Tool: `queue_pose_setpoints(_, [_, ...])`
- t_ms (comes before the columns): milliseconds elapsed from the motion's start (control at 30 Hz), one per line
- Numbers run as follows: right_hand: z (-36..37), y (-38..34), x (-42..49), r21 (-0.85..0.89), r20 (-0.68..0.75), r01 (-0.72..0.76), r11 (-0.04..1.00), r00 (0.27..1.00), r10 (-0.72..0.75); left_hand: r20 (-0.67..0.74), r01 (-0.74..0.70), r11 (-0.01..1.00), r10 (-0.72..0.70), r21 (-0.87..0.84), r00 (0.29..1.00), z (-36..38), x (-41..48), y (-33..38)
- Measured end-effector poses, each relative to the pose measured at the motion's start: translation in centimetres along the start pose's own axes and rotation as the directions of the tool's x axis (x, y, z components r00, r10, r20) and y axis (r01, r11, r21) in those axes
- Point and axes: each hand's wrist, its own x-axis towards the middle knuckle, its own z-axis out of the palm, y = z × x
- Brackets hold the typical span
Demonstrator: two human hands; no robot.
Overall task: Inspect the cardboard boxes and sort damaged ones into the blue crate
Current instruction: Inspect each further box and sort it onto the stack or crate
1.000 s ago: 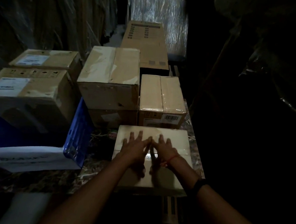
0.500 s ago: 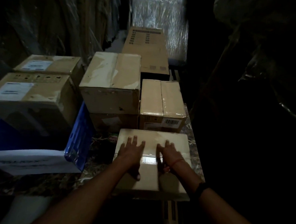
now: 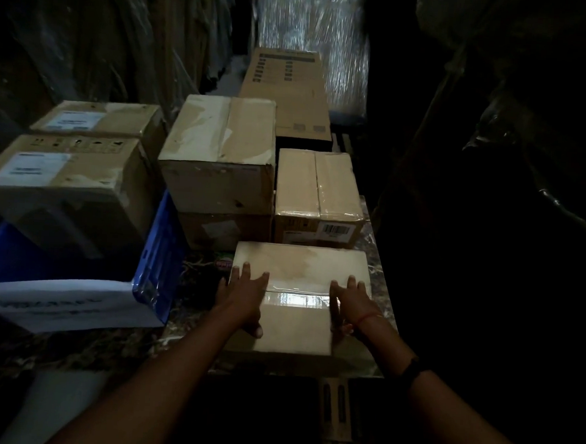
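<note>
Nearest box (image 3: 297, 328): in front, left hand (image 3: 246, 296) and right hand (image 3: 351, 306) on top.
Barcoded box (image 3: 321, 189): just behind nearest box.
Upper box (image 3: 220, 155): on lower box (image 3: 222, 229), left of barcoded box.
Crate (image 3: 158, 265): far left, labelled box (image 3: 63, 190) in it.
Long carton (image 3: 289, 94): farthest back.

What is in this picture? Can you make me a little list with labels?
Place: dim room with stacked boxes
Near box: pale, taped across the top
Left hand: flat on its top, near left edge
Right hand: flat on its top, near right edge
Crate: blue, at left, labelled box in it
Barcode box: right behind the near box
</note>
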Motion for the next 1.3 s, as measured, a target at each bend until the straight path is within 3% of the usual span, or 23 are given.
queue_pose_setpoints(167, [2.7, 0.8, -2.0, -0.004, 0.019, 0.006, 1.000, 1.000, -0.006, 0.017, 0.015, 0.976, -0.011, -0.215, 1.000, 3.1, -1.5, -1.7])
queue_pose_setpoints(467, [2.7, 1.3, -1.5, -0.043, 0.009, 0.042, 0.998, 0.999, -0.042, 0.000, 0.003, 0.960, -0.003, -0.279, 1.000, 3.9, -0.2, -2.2])
queue_pose_setpoints(567, [2.7, 1.6, -2.1, 0.070, -0.070, 0.057, 0.996, 0.996, -0.052, -0.073, 0.018, 0.936, -0.047, -0.352, 0.996, 4.4, -1.1, -2.1])
queue_pose_setpoints(633, [3.9, 2.3, -3.0, 0.198, -0.260, 0.099, 0.975, 0.965, -0.045, -0.173, 0.009, 0.879, -0.104, -0.477, 0.979, 5.6, -2.0, -2.4])
queue_pose_setpoints(733, [7.6, 3.3, -5.8, 0.410, -0.520, 0.177, 0.895, 0.851, 0.070, -0.348, -0.107, 0.718, -0.196, -0.687, 0.917, 8.5, -4.0, -2.9])
queue_pose_setpoints(833, [11.0, 4.1, -8.1, 0.629, -0.500, 0.224, 0.744, 0.850, 0.167, -0.285, -0.114, 0.469, -0.311, -0.876, 0.907, 11.3, -5.5, -3.0])
queue_pose_setpoints(900, [12.3, 4.8, -8.4, 0.662, -0.466, 0.258, 0.703, 0.877, 0.117, -0.203, -0.054, 0.386, -0.355, -0.921, 0.913, 12.6, -5.7, -3.1])
queue_pose_setpoints(1033, [12.4, 5.1, -7.8, 0.647, -0.539, 0.317, 0.693, 0.834, 0.122, -0.175, -0.027, 0.354, -0.394, -0.935, 0.902, 13.3, -5.2, -3.1])
queue_pose_setpoints(1167, [10.3, 4.7, -7.9, 0.658, -0.541, 0.301, 0.690, 0.827, 0.155, -0.255, -0.100, 0.348, -0.436, -0.932, 0.863, 12.2, -5.1, -3.2])
queue_pose_setpoints(1300, [6.4, 4.1, -8.3, 0.581, -0.588, 0.243, 0.777, 0.785, 0.194, -0.384, -0.223, 0.367, -0.456, -0.903, 0.803, 8.8, -5.6, -2.5])
